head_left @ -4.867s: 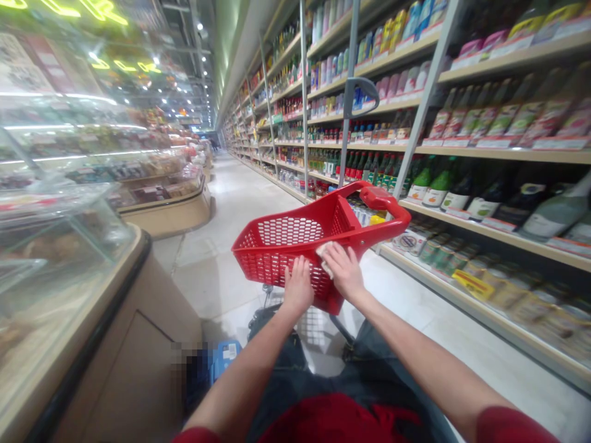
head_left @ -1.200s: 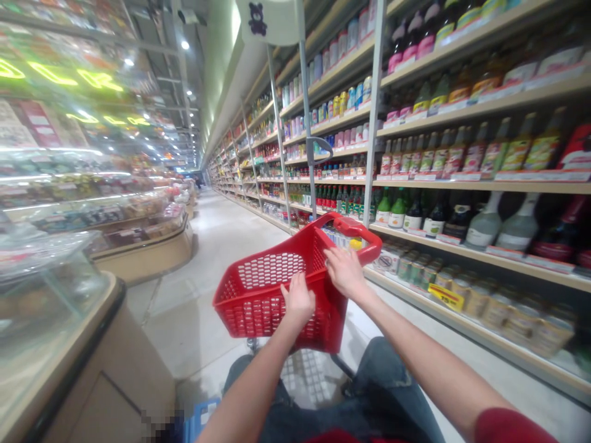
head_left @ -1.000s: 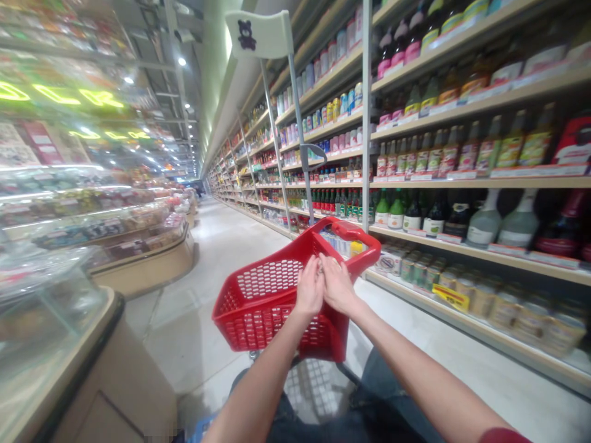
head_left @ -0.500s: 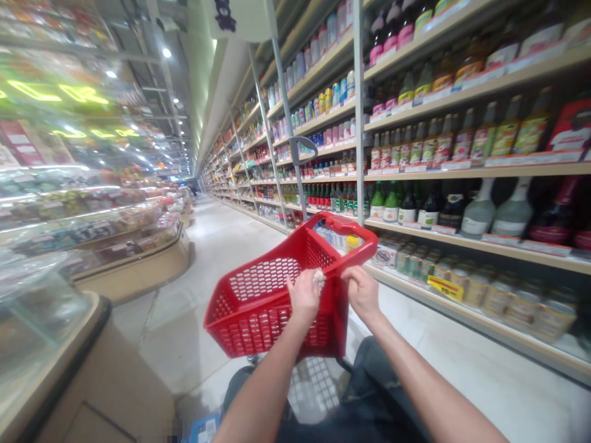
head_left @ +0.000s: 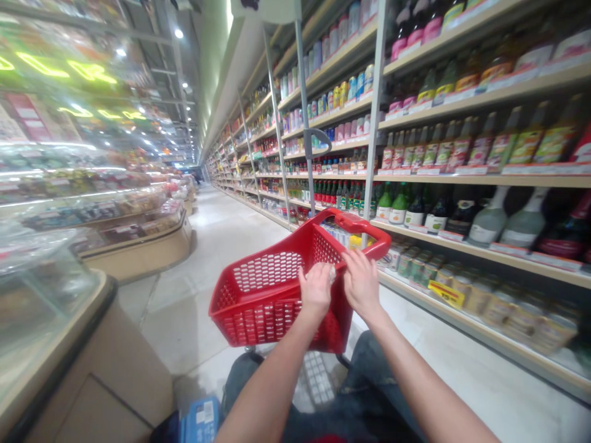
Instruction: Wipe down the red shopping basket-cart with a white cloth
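A red shopping cart (head_left: pixel 258 326) with a perforated basket stands right in front of me, its handle (head_left: pixel 381 243) at the right. My left hand (head_left: pixel 316 289) is closed on a small crumpled whitish wad (head_left: pixel 332 274), by the near rim of the basket; what the wad is made of I cannot make out. My right hand (head_left: pixel 362 283) lies against the rim by the handle, its fingers stretched out and slightly apart. The two hands are close together but not touching. The palm of the right hand is hidden.
Tall shelves (head_left: pixel 415 178) of bottles and cans run along the right. A display counter (head_left: pixel 83 344) stands close on the left, with a curved display case (head_left: pixel 138 249) beyond it. A blue package (head_left: pixel 201 419) lies low beside my leg. The pale aisle floor (head_left: pixel 217 215) stretches ahead.
My right hand has gone from a bent-finger pinch to fingers stretched over the cart's rim. My left hand keeps the whitish wad. The view has shifted slightly left, and more of the blue package shows.
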Motion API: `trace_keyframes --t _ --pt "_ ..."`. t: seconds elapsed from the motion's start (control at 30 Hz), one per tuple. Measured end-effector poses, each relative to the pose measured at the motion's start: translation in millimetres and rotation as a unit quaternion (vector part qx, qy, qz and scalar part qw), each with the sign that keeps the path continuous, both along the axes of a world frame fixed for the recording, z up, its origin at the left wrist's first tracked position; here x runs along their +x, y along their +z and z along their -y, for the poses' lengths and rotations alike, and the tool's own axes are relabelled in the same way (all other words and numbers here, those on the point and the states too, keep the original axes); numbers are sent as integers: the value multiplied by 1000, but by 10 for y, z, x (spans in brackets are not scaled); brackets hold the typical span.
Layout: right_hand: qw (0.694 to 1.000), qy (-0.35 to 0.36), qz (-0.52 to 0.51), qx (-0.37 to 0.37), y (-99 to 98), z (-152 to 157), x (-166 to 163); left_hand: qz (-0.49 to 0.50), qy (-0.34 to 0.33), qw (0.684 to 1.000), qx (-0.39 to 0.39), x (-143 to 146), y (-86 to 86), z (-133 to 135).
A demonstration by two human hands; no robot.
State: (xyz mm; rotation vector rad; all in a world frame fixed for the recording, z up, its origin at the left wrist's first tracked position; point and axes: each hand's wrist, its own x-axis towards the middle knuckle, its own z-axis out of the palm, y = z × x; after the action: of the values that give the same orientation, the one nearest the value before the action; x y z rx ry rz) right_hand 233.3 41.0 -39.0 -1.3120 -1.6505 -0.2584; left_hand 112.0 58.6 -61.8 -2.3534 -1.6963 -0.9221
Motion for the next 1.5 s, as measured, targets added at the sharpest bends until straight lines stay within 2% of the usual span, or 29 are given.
trace_keyframes --t 0.07,0.17,0.3,0.53,0.6,0.8,0.9,1.07,1.17,1.33,1.43,1.5 --pt "995 -29 87 -33 -44 -15 -28 -5 8 1000 -1 -97 -56 19" --pt "988 -23 139 -58 -161 -30 -72 -8 51 999 3 -367 -196 82" --pt "990 -14 133 -53 -236 -40 -135 -5 104 995 4 -597 -309 153" --pt "986 1 156 -56 -293 -21 -203 -10 33 999 29 -433 -218 106" --pt "986 2 156 -56 -305 -16 -194 -7 45 999 24 -570 -240 120" --pt "988 0 148 -53 -322 -18 -242 -28 125 992 -12 -1223 -363 256" --pt "987 -8 150 -54 -336 -20 -295 -29 145 989 1 -1240 -382 274" --pt "985 -12 161 -57 -339 -13 -309 -29 107 991 69 -1165 -434 220" --pt "985 -11 164 -52 -333 -11 -293 -23 132 988 81 -1406 -518 217" --pt "986 -14 161 -46 -347 -23 -310 11 213 974 79 -1962 -696 244" --pt "986 -10 157 -46 -350 -28 -334 56 250 962 96 -2085 -746 227" --pt "987 -9 154 -46 -344 -25 -344 72 248 961 100 -2061 -740 202"
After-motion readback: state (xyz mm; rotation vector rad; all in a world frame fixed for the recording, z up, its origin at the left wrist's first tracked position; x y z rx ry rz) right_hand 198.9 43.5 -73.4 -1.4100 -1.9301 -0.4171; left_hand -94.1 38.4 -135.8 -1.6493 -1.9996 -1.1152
